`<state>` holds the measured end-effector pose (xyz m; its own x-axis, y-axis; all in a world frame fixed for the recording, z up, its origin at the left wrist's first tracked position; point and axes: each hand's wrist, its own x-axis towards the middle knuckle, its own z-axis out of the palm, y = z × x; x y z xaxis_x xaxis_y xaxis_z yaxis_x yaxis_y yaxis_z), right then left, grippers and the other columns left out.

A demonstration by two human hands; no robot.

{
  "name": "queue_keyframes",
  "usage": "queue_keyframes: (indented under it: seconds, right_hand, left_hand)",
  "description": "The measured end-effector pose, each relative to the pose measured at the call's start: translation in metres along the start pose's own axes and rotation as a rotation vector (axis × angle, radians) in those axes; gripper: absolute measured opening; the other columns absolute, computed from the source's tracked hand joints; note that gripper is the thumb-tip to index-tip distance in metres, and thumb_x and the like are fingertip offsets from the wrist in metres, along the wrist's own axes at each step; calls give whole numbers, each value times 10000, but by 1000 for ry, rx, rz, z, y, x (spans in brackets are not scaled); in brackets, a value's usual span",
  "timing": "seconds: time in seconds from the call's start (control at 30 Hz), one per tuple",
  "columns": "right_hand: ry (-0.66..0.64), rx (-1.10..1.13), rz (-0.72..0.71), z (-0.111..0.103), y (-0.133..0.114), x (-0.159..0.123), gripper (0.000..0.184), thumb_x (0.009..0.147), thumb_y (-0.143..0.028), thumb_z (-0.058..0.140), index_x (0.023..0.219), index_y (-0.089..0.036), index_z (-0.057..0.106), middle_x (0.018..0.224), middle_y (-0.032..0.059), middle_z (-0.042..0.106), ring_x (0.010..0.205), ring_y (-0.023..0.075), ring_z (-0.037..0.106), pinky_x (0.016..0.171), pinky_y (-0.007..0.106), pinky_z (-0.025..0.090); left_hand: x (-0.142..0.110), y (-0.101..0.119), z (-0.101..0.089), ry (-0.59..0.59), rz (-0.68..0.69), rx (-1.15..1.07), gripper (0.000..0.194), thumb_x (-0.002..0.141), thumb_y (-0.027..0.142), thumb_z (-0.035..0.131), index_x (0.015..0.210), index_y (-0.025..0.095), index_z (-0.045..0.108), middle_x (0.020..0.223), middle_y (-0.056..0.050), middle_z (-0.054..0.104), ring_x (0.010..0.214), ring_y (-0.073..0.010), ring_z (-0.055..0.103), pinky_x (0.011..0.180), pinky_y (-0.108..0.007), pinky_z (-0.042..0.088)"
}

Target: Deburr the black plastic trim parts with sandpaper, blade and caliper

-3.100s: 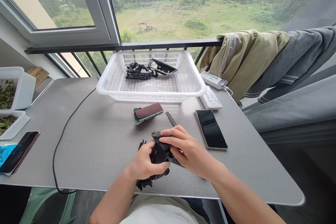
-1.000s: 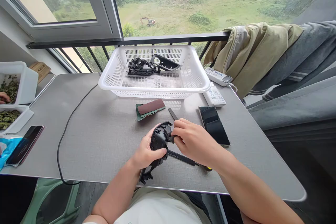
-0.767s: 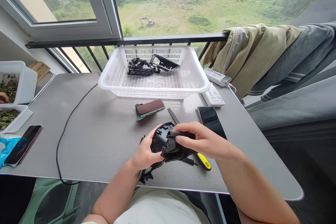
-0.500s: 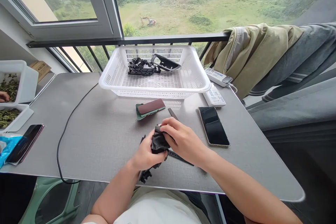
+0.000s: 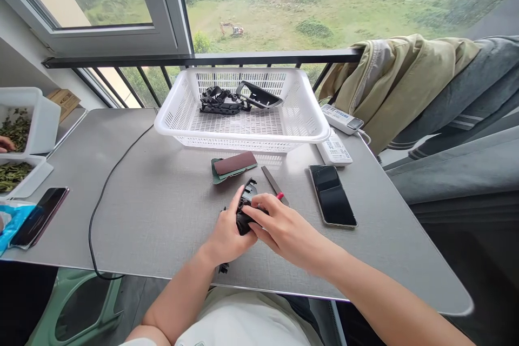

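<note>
My left hand [image 5: 229,235] is closed round a black plastic part [image 5: 249,189] with a toothed edge and holds it just above the front of the table. Bent over the same part, my right hand [image 5: 279,221] presses its fingers on a dark, soft-looking cloth [image 5: 245,223], mostly hidden beneath them. Another bit of black plastic [image 5: 223,268] shows below my left wrist. Just beyond my right hand lies a flat grey metal file [image 5: 271,179], with a small red tip [image 5: 280,195] beside it. Folded sandpaper [image 5: 235,164], brown and green, sits farther back.
A white plastic basket [image 5: 243,139] at the back holds black plastic parts [image 5: 225,101]. On the right are a phone [image 5: 332,194] and white power strips [image 5: 334,148]. A cable [image 5: 97,208] and another phone [image 5: 40,216] lie left. Another person's hand [image 5: 6,144] reaches into a leaf-filled tub.
The part has turned in my left hand, so its toothed edge now points up. My right fingers have moved lower over it. The black strip beside my right hand is now hidden; a red tip shows.
</note>
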<state>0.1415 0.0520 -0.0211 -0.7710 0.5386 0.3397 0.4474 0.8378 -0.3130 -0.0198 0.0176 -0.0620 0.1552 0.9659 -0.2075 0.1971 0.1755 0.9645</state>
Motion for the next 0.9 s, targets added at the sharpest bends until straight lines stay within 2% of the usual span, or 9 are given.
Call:
queue_keyframes:
  seconds: [0.1,0.17,0.23,0.3,0.43,0.5,0.6,0.73,0.9]
  right_hand:
    - [-53,-42,40,1,-4,-4,336,888,-10,347,1115,-135,561,887,96,566,699,176,552,562,295,518]
    - [-86,-69,43,-1,-5,-6,304,878,-10,347,1010,-132,592,813,72,531,620,159,496,496,269,458]
    - [-101,-48,27,-5,-4,-7,277,878,-25,355,885,-150,603,778,54,498,582,141,463,470,251,415]
    - [-54,34,24,-8,-2,-8,259,885,-49,370,837,-164,597,772,39,476,557,123,443,471,239,409]
    - [208,237,69,-10,0,-6,221,906,-71,410,973,-179,591,811,33,473,617,119,499,529,234,463]
    - [282,250,38,-8,-1,-5,261,916,-73,419,1093,-195,567,848,47,503,670,132,530,559,242,480]
    - [268,140,-35,0,-3,-3,268,914,-90,443,1132,-195,557,883,77,567,704,166,529,593,288,488]
    - [241,66,-7,12,-5,-2,202,913,-139,498,1095,-185,572,918,100,607,744,194,522,660,337,498]
    - [216,129,16,21,-2,-6,300,913,-38,387,1101,-195,561,856,72,558,705,165,530,611,279,503]
  left_hand:
    - [-1,0,0,53,14,82,924,682,202,639,1511,159,232,676,11,652,531,-165,543,530,-261,404]
    - [-1,0,1,66,55,137,919,662,186,641,1502,160,270,608,26,614,507,-171,527,539,-267,402]
    - [-2,0,0,76,92,159,916,663,180,634,1504,177,269,614,27,611,500,-167,518,546,-267,408]
    - [-4,0,-1,93,116,162,928,683,193,631,1515,185,222,674,11,636,526,-165,533,556,-263,423]
    - [-5,1,-2,115,168,216,940,697,210,644,1518,147,191,683,-12,644,552,-179,556,562,-268,428]
    - [-5,1,-1,144,190,228,914,693,205,642,1508,151,231,673,-20,644,529,-183,550,552,-273,417]
    - [-4,0,1,188,216,209,893,694,216,647,1498,154,264,672,-29,644,523,-190,544,544,-276,400]
    - [-2,-1,1,235,221,183,908,687,185,630,1505,136,238,556,28,559,463,-163,464,517,-264,355]
    - [-2,-1,-1,241,156,91,931,657,196,688,1492,166,277,585,42,569,473,-139,469,518,-250,369]
